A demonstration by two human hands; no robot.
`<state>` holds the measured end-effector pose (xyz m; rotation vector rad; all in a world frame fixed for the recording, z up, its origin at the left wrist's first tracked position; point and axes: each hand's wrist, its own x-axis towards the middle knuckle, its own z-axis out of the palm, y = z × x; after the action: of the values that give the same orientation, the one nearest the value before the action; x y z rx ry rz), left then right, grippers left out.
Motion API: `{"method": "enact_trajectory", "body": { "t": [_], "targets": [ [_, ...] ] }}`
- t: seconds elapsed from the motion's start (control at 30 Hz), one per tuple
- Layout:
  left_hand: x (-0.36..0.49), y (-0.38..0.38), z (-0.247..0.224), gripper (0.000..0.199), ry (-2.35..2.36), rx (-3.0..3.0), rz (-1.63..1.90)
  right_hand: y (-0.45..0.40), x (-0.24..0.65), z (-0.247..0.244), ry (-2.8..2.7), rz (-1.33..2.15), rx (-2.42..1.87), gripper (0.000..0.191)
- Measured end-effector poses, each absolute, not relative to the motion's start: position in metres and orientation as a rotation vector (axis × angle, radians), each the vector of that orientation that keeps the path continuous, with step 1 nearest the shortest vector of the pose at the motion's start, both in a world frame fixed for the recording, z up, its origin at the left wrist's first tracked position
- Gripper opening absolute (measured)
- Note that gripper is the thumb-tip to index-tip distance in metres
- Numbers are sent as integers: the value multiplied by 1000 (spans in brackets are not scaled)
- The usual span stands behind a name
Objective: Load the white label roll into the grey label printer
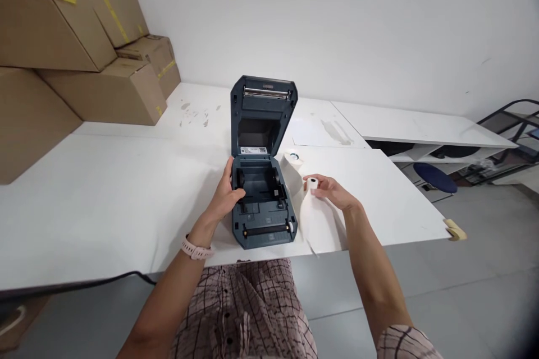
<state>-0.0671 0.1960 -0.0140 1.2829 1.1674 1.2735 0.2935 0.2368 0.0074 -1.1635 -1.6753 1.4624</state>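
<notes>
A white table [138, 190] spans the view, meeting the wall [337, 28] at 12 o'clock; its near edge runs just beside the front of an open-lidded dark printer [263, 215] at the centre. Cardboard boxes [84, 28] stack at 10 o'clock from the printer. Bare tabletop lies open at 9 and 3 o'clock, the latter ending at a padded corner [455, 230] near 4 o'clock. The left hand [225, 196] grips the printer base's left side, thumb curled over the rim, fingers mostly hidden outside. The right hand [334, 190], at 3 o'clock, is partly closed, holding a small white roll [312, 183] between thumb and fingers, loose paper trailing to the table edge. A larger roll [293, 157] rests at 1 o'clock, near the printer.
</notes>
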Motion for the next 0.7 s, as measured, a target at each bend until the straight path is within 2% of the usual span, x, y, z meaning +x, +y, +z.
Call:
{"method": "enact_trajectory", "body": {
  "t": [0.13, 0.23, 0.3, 0.47, 0.6, 0.7],
  "targets": [
    [-67, 194, -9, 110, 1177, 1241, 1225, 224, 276, 52, -1764, 1379, -769, 65],
    [-67, 194, -8, 113, 1161, 1239, 1210, 217, 245, 100, -2179, 1345, -624, 55],
    [-68, 194, -9, 112, 1151, 1262, 1214, 218, 214, 118, -2473, 1187, -664, 51],
    [-68, 195, -12, 110, 1129, 1298, 1216, 232, 151, 97, -2844, 706, -746, 47],
    [-66, 192, -5, 109, 1143, 1294, 1210, 214, 147, 73, -2827, 539, -746, 50],
    [-65, 190, 1, 109, 1147, 1288, 1211, 174, 157, 66, -2705, 466, -767, 43]
  ]
}}
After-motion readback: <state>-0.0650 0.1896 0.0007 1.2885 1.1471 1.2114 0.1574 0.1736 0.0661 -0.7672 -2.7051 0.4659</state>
